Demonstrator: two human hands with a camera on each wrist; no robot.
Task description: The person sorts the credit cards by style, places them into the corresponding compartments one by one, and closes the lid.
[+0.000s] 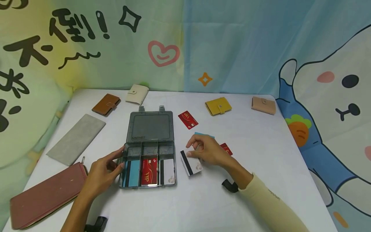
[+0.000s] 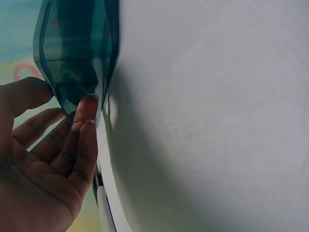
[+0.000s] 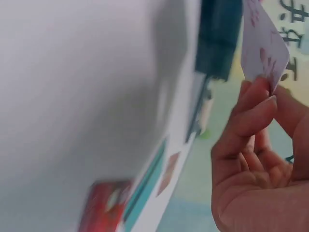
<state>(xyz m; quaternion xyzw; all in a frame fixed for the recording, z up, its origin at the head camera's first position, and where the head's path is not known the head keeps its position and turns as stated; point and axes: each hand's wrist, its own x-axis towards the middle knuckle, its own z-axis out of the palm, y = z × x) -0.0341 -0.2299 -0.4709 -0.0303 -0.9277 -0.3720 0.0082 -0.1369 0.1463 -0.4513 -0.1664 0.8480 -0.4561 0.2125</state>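
My right hand (image 1: 208,149) pinches a white card (image 1: 191,162) with a black stripe between thumb and fingertips, just right of the box. In the right wrist view the card (image 3: 264,46) shows pinkish-red marks. A grey translucent plastic box (image 1: 150,128) lies with its lid tipped back and both latches at the far end. Thin dividers split its tray into three compartments: a blue card (image 1: 134,173) at left, a red VIP card (image 1: 149,170) in the middle, a white striped card (image 1: 167,172) at right. My left hand (image 1: 102,174) grips the box's left side with thumb and fingers.
Right of the box lie a red VIP card (image 1: 188,120), a blue card (image 1: 209,136) and another red card (image 1: 226,149), both partly behind the right hand. Brown (image 1: 106,104), cream (image 1: 137,94), yellow (image 1: 218,106) and beige (image 1: 263,105) wallets line the back; grey (image 1: 76,139) and dark-red (image 1: 48,196) ones lie left.
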